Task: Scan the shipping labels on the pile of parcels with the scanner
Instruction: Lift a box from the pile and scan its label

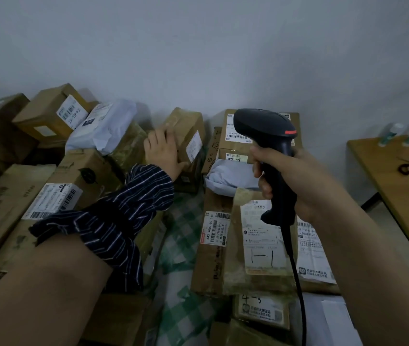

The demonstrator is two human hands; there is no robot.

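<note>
Scanner (272, 146), black, upright above the right-hand parcels (255, 245). The right hand (295, 181) is wrapped round its grip; the cord (298, 283) trails down over the labelled boxes. The left hand (163, 151) lies on a small brown parcel (186, 123) mid-pile, fingers straight and flat, beside its label (194, 146). Wooden bench (378, 166) at the right edge.

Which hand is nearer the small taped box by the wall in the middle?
Left. The left hand rests on the taped box; the right hand grips the scanner off to its right, apart.
</note>
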